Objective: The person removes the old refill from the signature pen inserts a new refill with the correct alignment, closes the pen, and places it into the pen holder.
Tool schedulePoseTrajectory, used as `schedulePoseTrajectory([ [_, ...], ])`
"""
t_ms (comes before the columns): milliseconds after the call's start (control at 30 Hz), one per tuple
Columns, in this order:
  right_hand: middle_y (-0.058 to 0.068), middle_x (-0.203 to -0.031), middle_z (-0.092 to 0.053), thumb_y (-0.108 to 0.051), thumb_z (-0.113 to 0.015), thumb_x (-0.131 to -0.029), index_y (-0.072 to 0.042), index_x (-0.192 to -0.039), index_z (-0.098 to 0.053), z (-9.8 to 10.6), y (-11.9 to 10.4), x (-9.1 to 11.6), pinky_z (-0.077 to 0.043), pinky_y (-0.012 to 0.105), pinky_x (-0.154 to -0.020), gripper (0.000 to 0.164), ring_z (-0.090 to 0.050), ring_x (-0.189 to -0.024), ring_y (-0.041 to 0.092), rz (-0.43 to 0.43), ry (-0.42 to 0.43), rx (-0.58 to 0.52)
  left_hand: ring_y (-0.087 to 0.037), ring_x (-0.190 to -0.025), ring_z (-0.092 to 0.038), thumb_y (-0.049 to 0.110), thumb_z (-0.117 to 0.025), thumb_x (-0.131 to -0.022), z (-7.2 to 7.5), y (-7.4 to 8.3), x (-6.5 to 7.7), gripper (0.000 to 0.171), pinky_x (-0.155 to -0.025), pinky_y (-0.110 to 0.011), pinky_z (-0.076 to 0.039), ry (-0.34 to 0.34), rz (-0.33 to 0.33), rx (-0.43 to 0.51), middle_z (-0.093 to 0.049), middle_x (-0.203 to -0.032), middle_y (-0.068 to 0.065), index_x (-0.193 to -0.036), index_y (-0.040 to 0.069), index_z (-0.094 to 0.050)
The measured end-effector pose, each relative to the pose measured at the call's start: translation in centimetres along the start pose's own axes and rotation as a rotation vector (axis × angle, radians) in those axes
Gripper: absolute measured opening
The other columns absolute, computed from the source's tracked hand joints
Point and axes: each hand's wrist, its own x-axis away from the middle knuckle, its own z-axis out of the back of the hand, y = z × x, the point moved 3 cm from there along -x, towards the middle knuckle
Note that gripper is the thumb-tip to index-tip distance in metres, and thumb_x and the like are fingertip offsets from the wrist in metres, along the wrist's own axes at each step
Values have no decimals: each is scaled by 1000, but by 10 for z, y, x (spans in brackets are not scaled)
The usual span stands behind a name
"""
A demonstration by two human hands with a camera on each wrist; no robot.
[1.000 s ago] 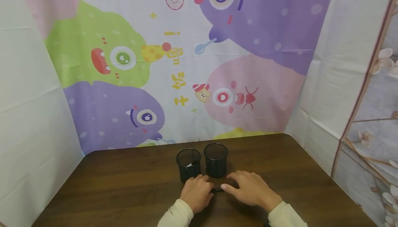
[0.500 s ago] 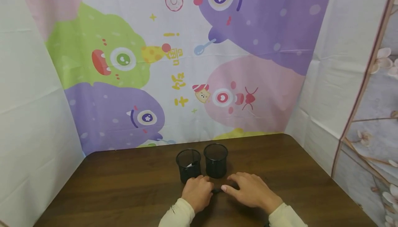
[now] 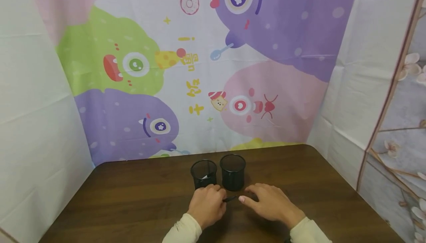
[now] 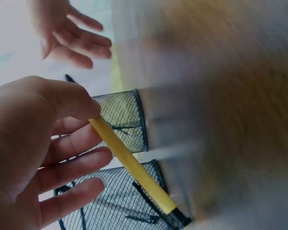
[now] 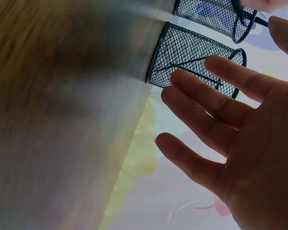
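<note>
My left hand [image 3: 207, 204] pinches a yellow pen [image 4: 129, 163] with black ends between thumb and index finger. Its other fingers are spread loosely in the left wrist view. One black end pokes out toward my right hand [image 3: 273, 202], which is held beside it with relaxed fingers and nothing in its grasp. Just beyond the hands stand two black mesh pen cups. The left cup [image 3: 197, 182] has a white and black pen-like thing [image 3: 207, 176] inside, its front partly hidden by my left hand. In the right wrist view, my right fingers overlap the right cup [image 5: 182, 43].
Both cups stand upright on a dark brown wooden table [image 3: 139, 195]. A cartoon-printed cloth [image 3: 199, 132] hangs behind the far edge, with white cloth [image 3: 33, 124] at the left and more cloth [image 3: 352, 87] at the right.
My left hand has shifted slightly left and lifted with the pen, whose black end now points up toward the right hand. The right hand has hardly moved.
</note>
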Motion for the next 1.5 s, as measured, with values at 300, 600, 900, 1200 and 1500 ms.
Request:
schedulePoseTrajectory([
  [300,3,-119,-68,-67,-48,-96,-13,-121,-70,-2,-3,1,-51,56,-89,64,-64,-109,28,-12,-10,-9,-4,-61,-53,26,-78,-76,8,-9,10,14,-47,-24,-43,67,162,176,-57,-70,12,-77,20,-66],
  [600,2,-118,-69,-66,-49,-97,-13,-120,-70,-6,-6,-2,-52,54,-87,62,-65,-108,26,8,-17,-9,1,-63,-55,22,-78,-79,14,-21,19,13,-54,-24,-47,185,347,421,-62,-74,14,-84,19,-66],
  [900,3,-119,-68,-70,-45,-95,-14,-121,-70,-11,-10,-4,-52,55,-88,66,-65,-109,26,2,-49,-10,-6,-64,-56,13,-76,-86,12,-32,27,14,-57,-24,-47,183,584,780,-59,-73,12,-85,18,-63],
  [1200,2,-120,-68,-73,-42,-94,-14,-121,-70,-13,-12,-6,-52,55,-89,71,-64,-110,26,-5,-54,-1,-23,-71,-67,8,-71,-90,5,-40,31,14,-60,-28,-56,219,777,1238,-69,-83,-8,-87,2,-58],
  [1500,0,-115,-70,-65,-49,-97,-13,-119,-71,-14,-21,-8,-53,54,-86,60,-65,-105,23,37,-51,-22,-24,-75,-67,4,-67,-90,0,-38,34,11,-63,-30,-57,230,831,1466,-73,-93,-19,-93,-4,-60],
])
